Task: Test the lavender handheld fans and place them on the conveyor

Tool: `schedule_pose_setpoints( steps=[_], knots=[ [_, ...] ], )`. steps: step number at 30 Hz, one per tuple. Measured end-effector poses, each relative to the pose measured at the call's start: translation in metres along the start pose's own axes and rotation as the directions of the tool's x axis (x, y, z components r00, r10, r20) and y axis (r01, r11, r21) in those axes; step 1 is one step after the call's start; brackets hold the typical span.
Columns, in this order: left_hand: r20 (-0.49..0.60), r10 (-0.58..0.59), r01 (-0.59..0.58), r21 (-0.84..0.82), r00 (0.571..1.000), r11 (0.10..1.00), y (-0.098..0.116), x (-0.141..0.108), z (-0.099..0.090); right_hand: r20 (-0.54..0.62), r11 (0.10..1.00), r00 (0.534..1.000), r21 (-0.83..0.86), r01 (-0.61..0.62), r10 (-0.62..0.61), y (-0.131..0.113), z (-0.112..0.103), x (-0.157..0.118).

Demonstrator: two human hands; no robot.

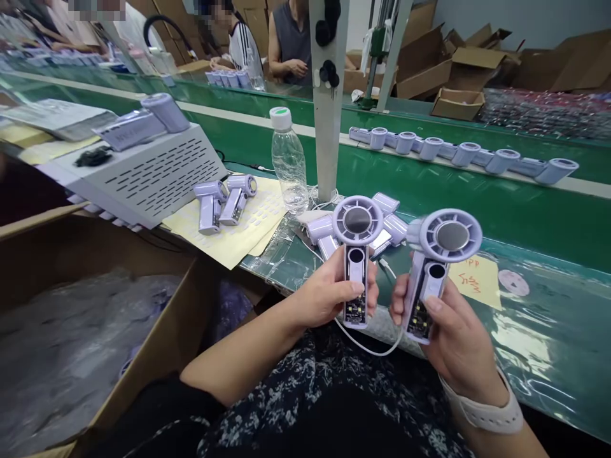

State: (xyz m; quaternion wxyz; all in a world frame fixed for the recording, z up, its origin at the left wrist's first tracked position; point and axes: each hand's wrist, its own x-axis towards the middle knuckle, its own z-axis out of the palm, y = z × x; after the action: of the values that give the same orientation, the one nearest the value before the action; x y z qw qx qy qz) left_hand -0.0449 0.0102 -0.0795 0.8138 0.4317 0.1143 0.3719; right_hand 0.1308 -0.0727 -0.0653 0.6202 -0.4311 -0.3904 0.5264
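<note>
My left hand (329, 289) is closed around the handle of a lavender handheld fan (357, 219), held upright with its round grille facing me. In my right hand (453, 318) is a second handheld fan (451, 235) of the same kind, tilted slightly to the right. Both handles have an open front that bares a dark circuit board, and each thumb rests on the handle front. A white cable (377, 351) loops below, between the two fans. Behind the left fan, several more lavender fan bodies (322, 232) lie on the green bench, partly hidden.
Two fans (233, 200) lie on yellow paper beside a slotted grey metal box (157, 172). A plastic bottle (289, 162) stands by a metal post (327, 102). Several fans (432, 148) line the green conveyor. At left is a carton (157, 343) with plastic bags; people sit across.
</note>
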Motion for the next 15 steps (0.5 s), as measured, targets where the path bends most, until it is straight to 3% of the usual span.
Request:
schedule_pose_setpoints(
  steps=[5, 9, 15],
  knots=[
    [0.020, -0.016, 0.013, 0.140, 1.000, 0.990, 0.000, 0.000, -0.005, -0.020, 0.996, 0.996, 0.033, -0.086, 0.087, 0.008, 0.003, -0.002],
    [0.048, -0.060, 0.053, 0.134, 0.997, 0.990, 0.000, -0.002, -0.005, 0.022, 0.976, 0.981, 0.105, -0.192, 0.190, 0.010, 0.004, 0.001],
    [0.022, -0.058, 0.055, 0.119, 0.998, 0.991, 0.001, -0.004, -0.005, 0.089, 0.966, 0.975, 0.146, -0.215, 0.204, 0.013, 0.005, 0.002]
  ],
)
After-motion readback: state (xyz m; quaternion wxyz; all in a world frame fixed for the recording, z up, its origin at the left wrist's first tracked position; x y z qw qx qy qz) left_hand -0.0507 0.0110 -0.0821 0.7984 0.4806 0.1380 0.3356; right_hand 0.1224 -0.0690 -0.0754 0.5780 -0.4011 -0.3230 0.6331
